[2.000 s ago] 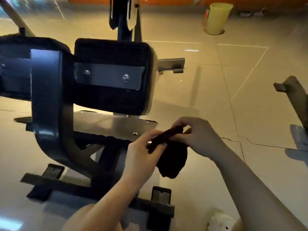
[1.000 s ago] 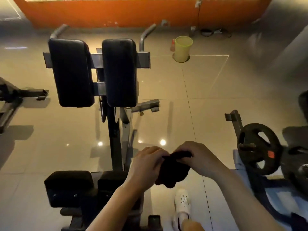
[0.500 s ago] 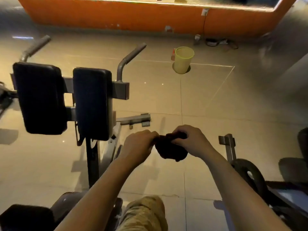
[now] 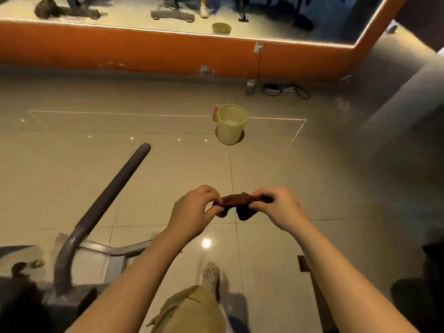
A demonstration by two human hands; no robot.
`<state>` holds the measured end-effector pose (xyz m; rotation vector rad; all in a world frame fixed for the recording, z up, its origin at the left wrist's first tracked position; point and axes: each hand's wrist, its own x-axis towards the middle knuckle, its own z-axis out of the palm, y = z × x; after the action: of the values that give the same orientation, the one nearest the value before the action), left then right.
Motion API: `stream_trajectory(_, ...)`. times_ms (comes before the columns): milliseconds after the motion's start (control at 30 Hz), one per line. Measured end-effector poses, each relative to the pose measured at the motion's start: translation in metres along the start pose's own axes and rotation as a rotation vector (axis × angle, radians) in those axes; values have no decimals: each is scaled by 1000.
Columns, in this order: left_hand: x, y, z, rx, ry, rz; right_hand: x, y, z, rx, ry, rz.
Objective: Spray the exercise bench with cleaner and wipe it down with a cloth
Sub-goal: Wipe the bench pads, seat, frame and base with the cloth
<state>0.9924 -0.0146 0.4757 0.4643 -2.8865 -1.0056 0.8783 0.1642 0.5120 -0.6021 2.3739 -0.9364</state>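
the bench frame (image 4: 96,212) sits lower left, behind your reach. your left hand (image 4: 192,212) and right hand (image 4: 281,210) pinch the dark cloth (image 4: 236,201) stretched between them at centre; a loose pinch could drop it on the floor.

A: Site type?
B: Gym floor, indoor. Padded exercise machine frame (image 4: 72,248) at lower left, with a curved grey steel handle bar (image 4: 113,188) rising off it.
A: Supporting evidence?
B: Large glossy floor tiles (image 4: 168,164) reflecting ceiling spots. Orange wall base (image 4: 144,51) under a long wall mirror (image 4: 144,13); the mirror shows more equipment legs and stands. Dark gear at the right edge, too blurred to identify.
A: Anything else?
B: Pale green waste bin (image 4: 231,123) standing on the tiles, wall socket (image 4: 259,47) with cable running down to a power strip (image 4: 278,88).
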Motion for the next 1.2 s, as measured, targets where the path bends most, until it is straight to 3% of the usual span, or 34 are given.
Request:
stream_trajectory(200, 152, 7, -33, -75, 20, 34, 130, -27, -73, 62, 25, -8)
stream_trajectory(333, 228, -20, -27, -74, -137, -138, 218, -27, -91, 220, 32, 9)
stream_trajectory(633, 428, -44, -12, -745, 74, -676, 428, -5, -144, 463, -84, 278)
stream_trajectory(833, 547, -38, -16, -867, 122, -761, 542, -16, -182, 605, -34, 347)
stream_trajectory(1200, 764, -95, -28, -1009, -82, -815, 721, -30, -194, 681, 182, 540)
